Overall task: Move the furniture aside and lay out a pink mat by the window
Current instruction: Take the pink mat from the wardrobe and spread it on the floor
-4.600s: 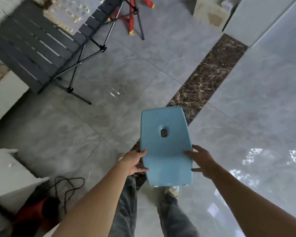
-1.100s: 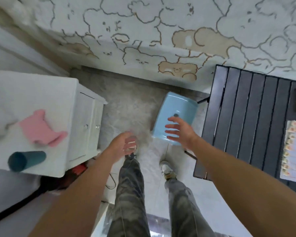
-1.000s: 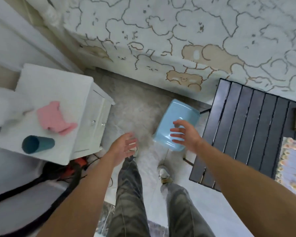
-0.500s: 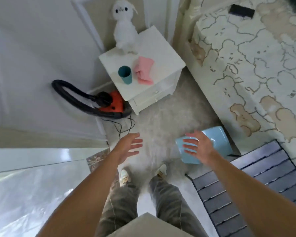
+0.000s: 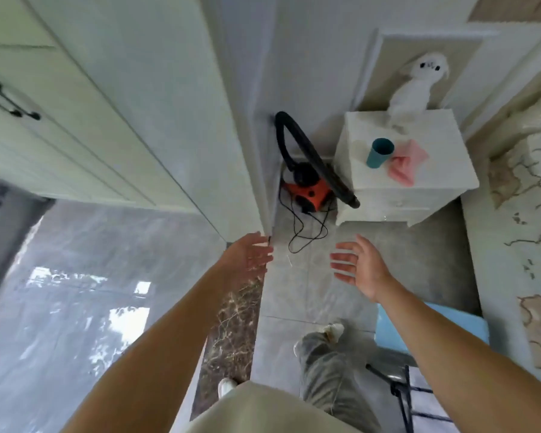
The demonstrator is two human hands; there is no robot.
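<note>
The light blue stool point(image 5: 431, 326) stands on the floor at the lower right, beside the bed, partly hidden behind my right forearm. My right hand point(image 5: 359, 267) hovers above the floor with fingers spread and nothing in it, well clear of the stool. Nothing is in my left hand point(image 5: 252, 253) either; it is spread open near the corner of the white wardrobe point(image 5: 156, 120). A folded pink cloth point(image 5: 406, 162) lies on the white nightstand point(image 5: 403, 189). No pink mat is in view.
An orange vacuum cleaner point(image 5: 310, 190) with a black hose and loose cord sits between wardrobe and nightstand. A teal cup point(image 5: 379, 152) and a white plush toy point(image 5: 416, 85) are on the nightstand. The bed point(image 5: 525, 232) runs along the right. A black folding table leg point(image 5: 400, 389) shows lower right.
The view has swung left away from the bed. My right hand has come off the blue stool, which now stands behind my forearm. Both hands stay spread and hold nothing.
</note>
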